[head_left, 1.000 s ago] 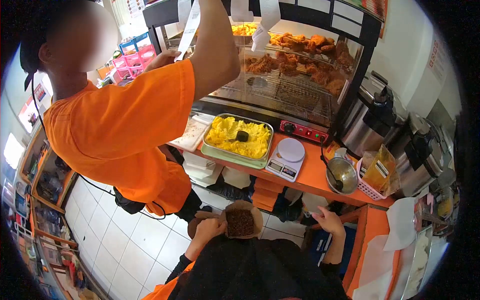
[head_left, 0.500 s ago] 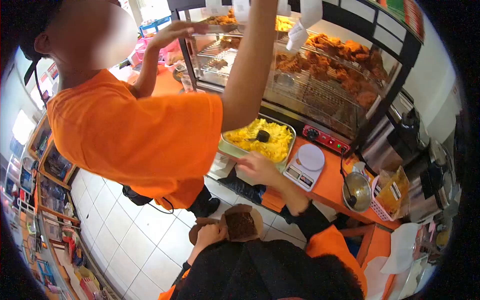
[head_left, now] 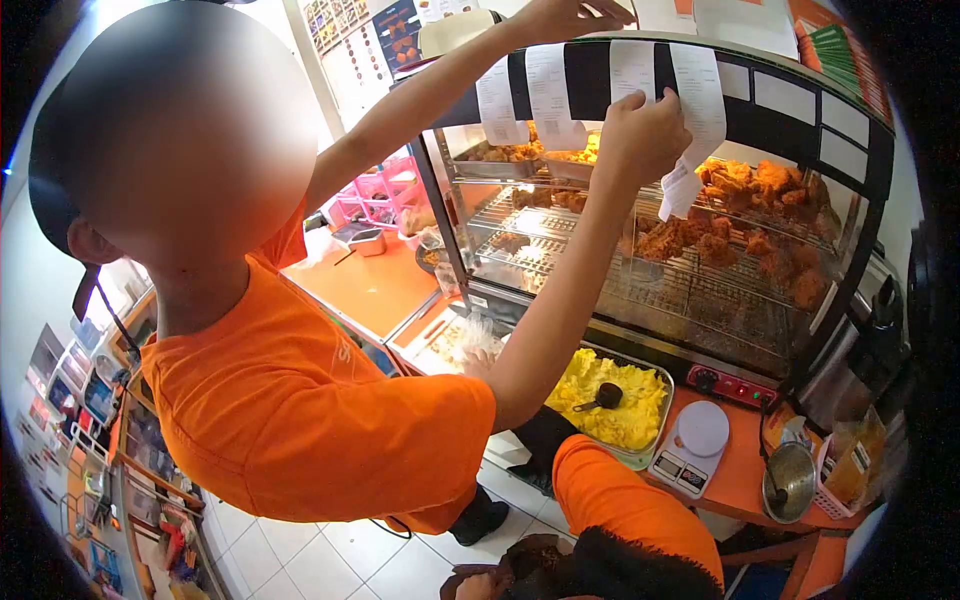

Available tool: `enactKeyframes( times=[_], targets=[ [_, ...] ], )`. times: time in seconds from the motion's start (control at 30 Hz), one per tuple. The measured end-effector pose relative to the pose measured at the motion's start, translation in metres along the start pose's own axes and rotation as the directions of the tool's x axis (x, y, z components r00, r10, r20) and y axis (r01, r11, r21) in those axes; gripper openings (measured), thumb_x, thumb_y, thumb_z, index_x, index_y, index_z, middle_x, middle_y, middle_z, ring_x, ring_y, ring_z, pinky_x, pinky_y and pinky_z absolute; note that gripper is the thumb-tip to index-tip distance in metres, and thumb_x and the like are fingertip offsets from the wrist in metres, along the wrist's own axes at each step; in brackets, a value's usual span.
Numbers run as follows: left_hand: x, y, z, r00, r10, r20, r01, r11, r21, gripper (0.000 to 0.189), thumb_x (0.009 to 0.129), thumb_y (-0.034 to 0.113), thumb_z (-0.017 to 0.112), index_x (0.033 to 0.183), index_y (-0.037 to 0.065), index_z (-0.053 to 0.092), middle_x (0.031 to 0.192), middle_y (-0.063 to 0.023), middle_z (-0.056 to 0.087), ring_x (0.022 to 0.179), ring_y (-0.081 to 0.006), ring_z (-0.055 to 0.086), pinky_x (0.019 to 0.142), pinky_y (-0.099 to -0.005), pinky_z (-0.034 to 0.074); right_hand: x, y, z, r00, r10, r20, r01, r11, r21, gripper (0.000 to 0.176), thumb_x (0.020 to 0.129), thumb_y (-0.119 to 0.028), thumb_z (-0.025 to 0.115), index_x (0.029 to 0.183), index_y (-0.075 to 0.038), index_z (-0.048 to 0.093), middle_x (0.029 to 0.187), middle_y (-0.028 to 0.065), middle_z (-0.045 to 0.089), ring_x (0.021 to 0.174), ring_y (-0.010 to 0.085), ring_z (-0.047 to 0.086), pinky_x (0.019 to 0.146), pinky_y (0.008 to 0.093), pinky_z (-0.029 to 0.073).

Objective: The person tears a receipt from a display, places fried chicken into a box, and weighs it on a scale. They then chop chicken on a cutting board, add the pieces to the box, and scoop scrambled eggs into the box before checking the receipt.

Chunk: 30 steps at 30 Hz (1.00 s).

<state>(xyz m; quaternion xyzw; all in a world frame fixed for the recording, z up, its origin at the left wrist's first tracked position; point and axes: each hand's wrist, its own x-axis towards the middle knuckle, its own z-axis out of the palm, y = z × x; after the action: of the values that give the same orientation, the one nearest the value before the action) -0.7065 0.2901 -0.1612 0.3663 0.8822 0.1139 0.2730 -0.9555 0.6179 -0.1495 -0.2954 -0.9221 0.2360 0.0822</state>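
At the bottom edge, my left hand (head_left: 476, 588) is closed on a brown paper box (head_left: 515, 568) with dark food in it; the frame cuts off much of both. My right arm stretches forward, passing behind the co-worker's elbow. Beyond that elbow, part of my right hand (head_left: 484, 362) shows at a crumpled clear plastic bag (head_left: 474, 335) on the counter. Its fingers are too hidden to tell their grip. Right of my forearm sits a metal tray of yellow food (head_left: 636, 420), with a black scoop (head_left: 606, 396) resting in it.
A co-worker in an orange shirt (head_left: 300, 430) stands close on the left, one hand at paper slips (head_left: 698, 100) on the heated display case (head_left: 690, 365), which holds fried food. A white scale (head_left: 690, 468), a metal bowl (head_left: 790, 492) and a pink basket (head_left: 836, 490) stand right.
My view has lifted and turned left. My right hand has reached farther forward, from beside the yellow food to the plastic bag. The co-worker's arms are now at the case's top and slips.
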Motion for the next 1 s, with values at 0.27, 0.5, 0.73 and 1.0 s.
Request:
enactKeyframes(
  times=[0.27,0.5,0.73,1.0],
  targets=[
    [-0.001,-0.015,0.009,1.0,0.024,-0.01,-0.024,1.0,-0.004,0.043,0.087,0.043,0.049,0.086,0.005,0.068,0.079,-0.0228,0.066,0.07,-0.0384,0.066,0.062,-0.0508,0.053,-0.086,0.042,-0.059,0.846,-0.162,-0.508,0.341,0.897,0.282,0.036,0.079,-0.005,0.061,0.115,-0.006,0.057,0.1,0.0174,0.057,0.091,0.0313,0.06,0.082,0.0395,0.05],
    [0.01,-0.018,0.032,0.984,0.18,-0.009,-0.179,0.984,0.016,0.048,0.087,0.048,0.049,0.084,0.004,0.069,0.077,-0.022,0.066,0.067,-0.0389,0.066,0.062,-0.05,0.053,-0.315,0.114,-0.176,0.571,-0.352,-0.742,0.515,0.857,-0.011,0.021,0.071,0.01,0.058,0.088,-0.002,0.063,0.093,0.0145,0.05,0.087,0.0298,0.056,0.072,0.0375,0.051],
    [0.016,0.02,0.051,0.929,0.367,-0.055,-0.363,0.929,0.072,0.05,0.086,0.048,0.052,0.072,0.003,0.068,0.063,-0.0206,0.063,0.061,-0.0392,0.064,0.058,-0.0496,0.053,-0.447,0.181,-0.247,0.158,-0.219,-0.963,0.127,0.972,-0.2,0.023,0.08,0.009,0.059,0.098,-0.004,0.066,0.095,0.01,0.043,0.089,0.0242,0.053,0.071,0.0307,0.046],
    [-0.002,0.048,0.055,0.89,0.45,-0.074,-0.453,0.891,-0.026,0.05,0.086,0.046,0.053,0.067,0.001,0.066,0.063,-0.0228,0.062,0.06,-0.0408,0.063,0.059,-0.0502,0.052,-0.419,0.231,-0.221,0.164,-0.086,-0.983,0.028,0.996,-0.083,0.015,0.08,-0.005,0.069,0.095,-0.006,0.066,0.092,0.0081,0.05,0.089,0.0232,0.05,0.08,0.0349,0.043]
  ],
)
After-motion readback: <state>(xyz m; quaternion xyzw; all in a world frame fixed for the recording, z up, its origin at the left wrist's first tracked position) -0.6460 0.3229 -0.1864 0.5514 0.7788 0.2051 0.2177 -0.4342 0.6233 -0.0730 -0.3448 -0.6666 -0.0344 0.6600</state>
